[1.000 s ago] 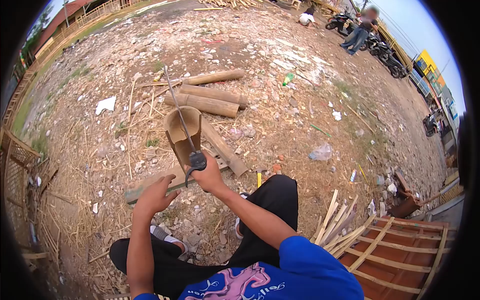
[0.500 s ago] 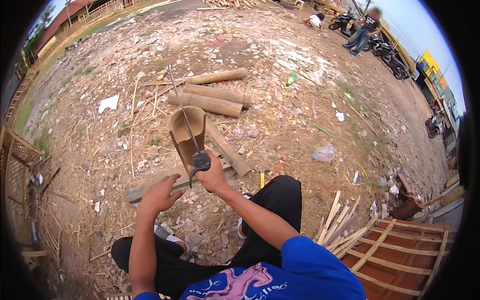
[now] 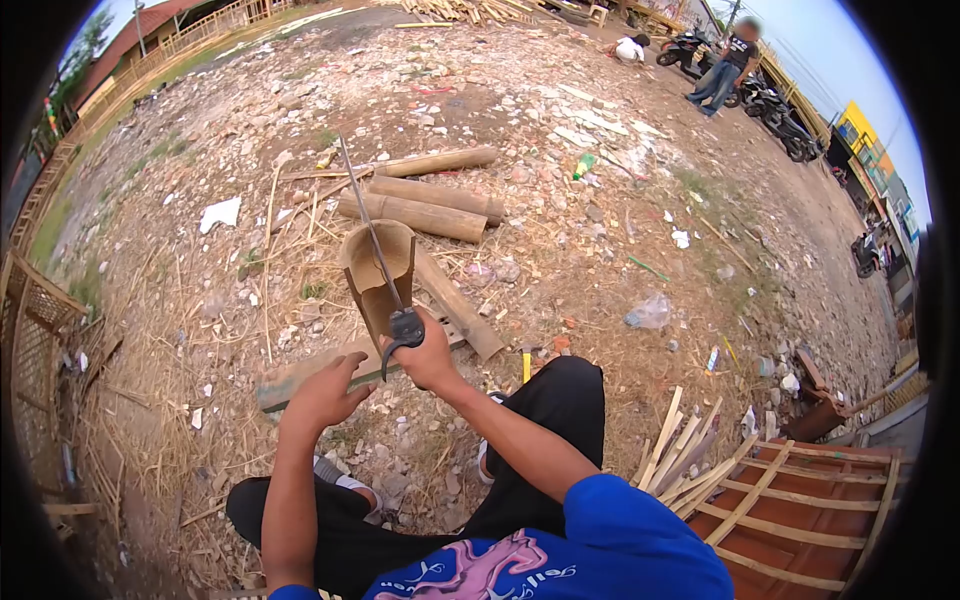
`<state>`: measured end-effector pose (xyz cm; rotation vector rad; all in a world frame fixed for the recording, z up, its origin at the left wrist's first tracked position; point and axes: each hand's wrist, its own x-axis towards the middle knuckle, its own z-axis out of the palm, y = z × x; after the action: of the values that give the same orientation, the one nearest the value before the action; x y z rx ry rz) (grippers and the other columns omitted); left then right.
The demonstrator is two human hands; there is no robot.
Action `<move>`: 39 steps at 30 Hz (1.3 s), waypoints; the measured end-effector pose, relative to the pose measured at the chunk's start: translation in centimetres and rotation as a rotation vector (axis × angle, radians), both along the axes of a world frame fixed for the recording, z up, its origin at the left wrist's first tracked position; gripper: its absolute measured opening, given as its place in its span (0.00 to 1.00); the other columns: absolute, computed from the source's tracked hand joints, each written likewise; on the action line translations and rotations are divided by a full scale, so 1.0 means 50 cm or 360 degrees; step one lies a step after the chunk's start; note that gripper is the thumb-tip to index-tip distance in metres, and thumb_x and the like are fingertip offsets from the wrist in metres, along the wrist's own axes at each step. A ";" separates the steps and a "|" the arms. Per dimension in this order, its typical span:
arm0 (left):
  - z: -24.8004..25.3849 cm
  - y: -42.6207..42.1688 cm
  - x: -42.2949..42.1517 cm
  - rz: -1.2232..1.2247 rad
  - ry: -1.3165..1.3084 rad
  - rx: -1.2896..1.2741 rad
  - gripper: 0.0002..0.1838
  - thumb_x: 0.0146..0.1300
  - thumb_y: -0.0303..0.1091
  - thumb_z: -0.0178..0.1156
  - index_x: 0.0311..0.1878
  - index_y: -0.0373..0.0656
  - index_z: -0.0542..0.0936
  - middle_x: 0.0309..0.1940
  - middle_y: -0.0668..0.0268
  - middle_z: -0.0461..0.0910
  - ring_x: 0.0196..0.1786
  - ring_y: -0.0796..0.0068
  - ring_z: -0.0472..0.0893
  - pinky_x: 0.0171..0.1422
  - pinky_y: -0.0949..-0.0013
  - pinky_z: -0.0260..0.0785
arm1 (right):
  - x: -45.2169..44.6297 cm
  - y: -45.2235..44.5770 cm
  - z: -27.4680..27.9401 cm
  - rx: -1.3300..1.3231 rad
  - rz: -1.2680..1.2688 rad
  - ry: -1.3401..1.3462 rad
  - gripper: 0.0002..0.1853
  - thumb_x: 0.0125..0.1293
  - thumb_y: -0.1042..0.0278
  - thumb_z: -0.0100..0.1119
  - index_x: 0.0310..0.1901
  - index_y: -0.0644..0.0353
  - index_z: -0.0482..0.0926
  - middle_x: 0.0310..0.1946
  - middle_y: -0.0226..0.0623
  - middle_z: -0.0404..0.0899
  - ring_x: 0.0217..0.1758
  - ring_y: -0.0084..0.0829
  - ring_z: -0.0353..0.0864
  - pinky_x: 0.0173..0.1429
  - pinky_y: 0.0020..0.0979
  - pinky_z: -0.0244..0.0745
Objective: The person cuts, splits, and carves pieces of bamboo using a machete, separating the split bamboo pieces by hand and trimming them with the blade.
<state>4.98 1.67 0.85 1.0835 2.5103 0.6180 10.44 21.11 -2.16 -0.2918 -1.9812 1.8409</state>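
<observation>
A handsaw (image 3: 374, 238) with a black handle and a long thin blade is gripped in my right hand (image 3: 428, 352). Its blade points away from me, crossing over a hollow bamboo section (image 3: 391, 240) with a large piece cut out of its side. The bamboo's near end is partly hidden by my right hand. My left hand (image 3: 325, 392) hovers just to the left, fingers apart and holding nothing. Beneath both hands a flat wooden board (image 3: 290, 390) lies on the ground.
Beyond the cut section lie several bamboo poles (image 3: 415, 215). A hammer with a yellow handle (image 3: 526, 366) rests by my right knee. At right are split bamboo strips (image 3: 680, 440) and a slatted brown panel (image 3: 800, 510). A person (image 3: 727, 70) stands near parked motorbikes far off.
The view has shifted very slightly. Both hands and the saw keep nearly the same pose over the bamboo.
</observation>
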 end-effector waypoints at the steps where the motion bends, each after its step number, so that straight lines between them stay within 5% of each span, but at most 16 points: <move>1: 0.000 -0.001 -0.001 0.0004 -0.0003 -0.0006 0.30 0.66 0.48 0.61 0.65 0.40 0.71 0.55 0.44 0.79 0.56 0.44 0.78 0.59 0.51 0.71 | -0.002 0.000 -0.001 0.0006 -0.0001 0.0007 0.18 0.54 0.65 0.73 0.39 0.64 0.75 0.28 0.30 0.75 0.31 0.24 0.70 0.38 0.29 0.70; 9: 0.013 0.001 0.003 0.0036 -0.0074 -0.0049 0.30 0.66 0.49 0.62 0.64 0.38 0.72 0.59 0.47 0.77 0.61 0.46 0.77 0.64 0.55 0.69 | -0.005 -0.001 -0.006 -0.0024 0.0013 0.0033 0.17 0.54 0.65 0.73 0.39 0.63 0.75 0.28 0.30 0.75 0.31 0.23 0.70 0.38 0.29 0.70; 20: 0.030 -0.008 0.021 0.0010 -0.0050 -0.0151 0.30 0.68 0.49 0.58 0.67 0.43 0.67 0.57 0.48 0.77 0.55 0.44 0.79 0.58 0.49 0.72 | -0.028 0.010 -0.048 -0.0104 0.0035 -0.0179 0.14 0.55 0.72 0.72 0.38 0.63 0.74 0.28 0.30 0.78 0.30 0.22 0.74 0.36 0.28 0.71; 26: 0.024 -0.035 0.026 0.0024 -0.0061 -0.0147 0.30 0.68 0.49 0.58 0.68 0.44 0.67 0.57 0.48 0.77 0.54 0.44 0.80 0.58 0.48 0.72 | -0.018 0.000 -0.014 -0.0261 0.0065 -0.0205 0.11 0.56 0.75 0.67 0.35 0.60 0.73 0.23 0.26 0.75 0.20 0.17 0.71 0.24 0.26 0.64; 33: 0.011 -0.054 0.032 0.0006 0.0018 -0.0112 0.30 0.66 0.49 0.60 0.66 0.43 0.69 0.56 0.48 0.78 0.56 0.45 0.79 0.59 0.49 0.72 | -0.030 0.002 -0.033 -0.0014 0.0035 -0.0134 0.15 0.53 0.69 0.70 0.39 0.63 0.77 0.28 0.29 0.77 0.31 0.22 0.73 0.37 0.29 0.71; 39: 0.036 -0.056 0.053 -0.0003 -0.0044 -0.0063 0.29 0.67 0.48 0.60 0.65 0.41 0.70 0.58 0.48 0.77 0.58 0.46 0.78 0.61 0.51 0.70 | -0.022 -0.025 -0.009 0.0048 -0.0092 -0.0111 0.16 0.53 0.68 0.71 0.41 0.63 0.77 0.29 0.32 0.78 0.32 0.24 0.74 0.40 0.30 0.73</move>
<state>7.62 -1.15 2.66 1.0564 2.4871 0.5764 9.33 19.85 -2.61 -0.4051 -2.0229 1.7861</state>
